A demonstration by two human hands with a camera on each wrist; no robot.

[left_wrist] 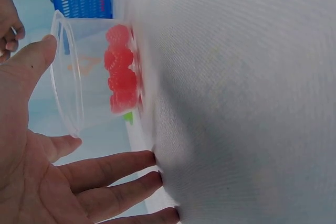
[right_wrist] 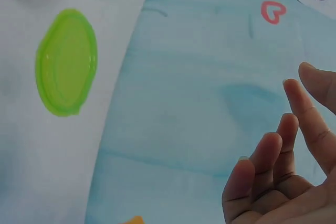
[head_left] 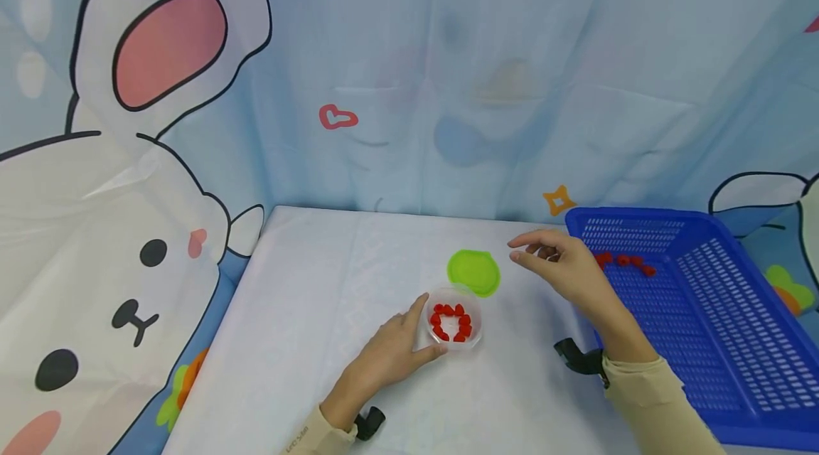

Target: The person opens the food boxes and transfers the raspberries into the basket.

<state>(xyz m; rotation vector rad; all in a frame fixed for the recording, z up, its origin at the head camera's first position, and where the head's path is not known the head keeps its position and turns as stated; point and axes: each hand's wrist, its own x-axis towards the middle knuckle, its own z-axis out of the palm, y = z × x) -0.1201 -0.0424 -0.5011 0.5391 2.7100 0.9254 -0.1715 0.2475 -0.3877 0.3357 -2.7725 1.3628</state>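
Observation:
A clear plastic cup [head_left: 476, 313] stands on the white table, with several red raspberries [head_left: 448, 310] arranged around its bottom. My left hand [head_left: 392, 352] holds the cup from the left, thumb and index finger spread across its rim; in the left wrist view the other fingers [left_wrist: 113, 174] reach down to the cloth. Just behind the cup lies a round green lid [head_left: 472, 270], flat on the table. My right hand [head_left: 563, 263] hovers between the lid and the blue basket, fingers loosely bent and nothing between them.
At the right, a large blue plastic basket [head_left: 640, 212] takes up the table's side, with several more red raspberries [head_left: 630, 261] at its far left. A light blue printed curtain [head_left: 409, 85] hangs directly behind the table's back edge.

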